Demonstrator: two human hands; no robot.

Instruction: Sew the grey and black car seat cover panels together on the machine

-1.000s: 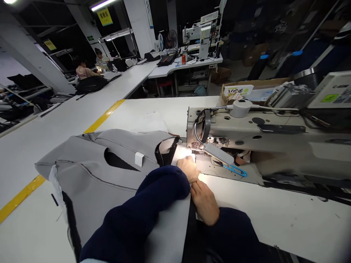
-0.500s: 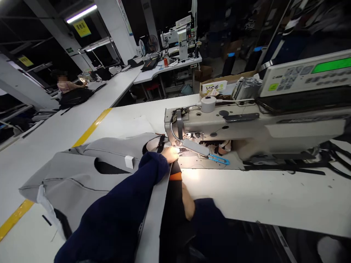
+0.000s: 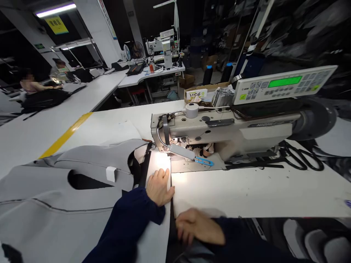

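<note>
Grey fabric (image 3: 82, 228) probably light, floppy, best held along its edge; left grip (image 3: 159, 187) flattened on it, right grip (image 3: 199, 226) curled, blurred, hold untellable.

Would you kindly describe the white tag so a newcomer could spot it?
Find the sewing machine, then the grey fabric spread to its left. The white tag sits between a long dark slit and a rounded opening, small, pale and squarish, unlike those two dark gaps.

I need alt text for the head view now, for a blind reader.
A left hand lies on grey fabric in front of an industrial sewing machine; the right hand, blurred, is lower, near the fabric's edge.
</note>
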